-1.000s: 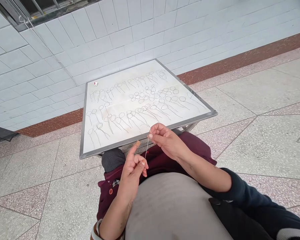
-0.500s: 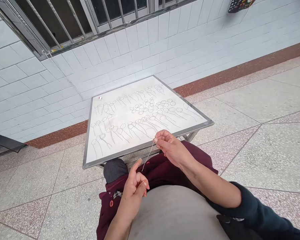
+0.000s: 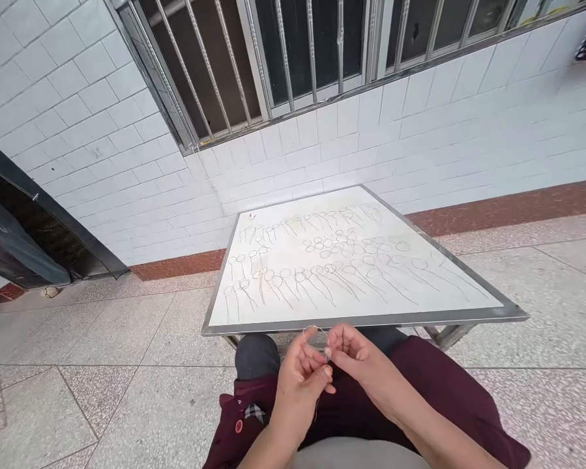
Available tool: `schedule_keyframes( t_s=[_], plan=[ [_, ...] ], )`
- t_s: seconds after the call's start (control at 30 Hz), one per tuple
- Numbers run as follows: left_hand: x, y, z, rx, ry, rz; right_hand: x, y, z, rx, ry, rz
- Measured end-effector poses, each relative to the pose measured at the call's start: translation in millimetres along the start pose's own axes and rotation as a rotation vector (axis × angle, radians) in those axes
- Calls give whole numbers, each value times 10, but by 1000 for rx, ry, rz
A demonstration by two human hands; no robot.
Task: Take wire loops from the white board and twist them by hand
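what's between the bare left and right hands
In the head view, a thin, pale, curved strand spans from the bare left hand to the bare right hand.

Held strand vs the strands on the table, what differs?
Place: the held strand is at the left hand and right hand; the table strands lie on the tabletop.
Count: the held strand appears single; the table strands are many, in rough rows.
Pose: the held strand arches by the left index finger; many table strands show round loops with tails.
Shared: both look thin and curved.
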State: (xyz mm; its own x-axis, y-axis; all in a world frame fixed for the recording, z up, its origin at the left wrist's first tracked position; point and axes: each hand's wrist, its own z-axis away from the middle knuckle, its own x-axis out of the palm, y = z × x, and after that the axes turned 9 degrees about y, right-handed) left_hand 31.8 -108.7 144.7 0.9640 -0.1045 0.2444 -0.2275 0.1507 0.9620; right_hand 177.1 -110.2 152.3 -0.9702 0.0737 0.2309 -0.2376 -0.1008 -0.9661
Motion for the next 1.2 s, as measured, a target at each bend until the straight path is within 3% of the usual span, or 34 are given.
schedule_keyframes(
  t_s=[0.13,0.33,0.57,0.8,1.2],
  plan=[
    [25,-77,14,-29,25,-1,-75,135,-22,13,-26,-21],
    [56,-164,-10,-77,117,1,-63,327,-34,69,-174,-90],
    [25,-293,-70,-119,124,63,-92,451,-79,8,-129,-117],
    [68,-223,-76,-204,159,54,-91,400,-40,-14,-41,-123],
    [43,-250,-88,-234,186,68,-126,519,-65,85,-22,-212]
  ],
)
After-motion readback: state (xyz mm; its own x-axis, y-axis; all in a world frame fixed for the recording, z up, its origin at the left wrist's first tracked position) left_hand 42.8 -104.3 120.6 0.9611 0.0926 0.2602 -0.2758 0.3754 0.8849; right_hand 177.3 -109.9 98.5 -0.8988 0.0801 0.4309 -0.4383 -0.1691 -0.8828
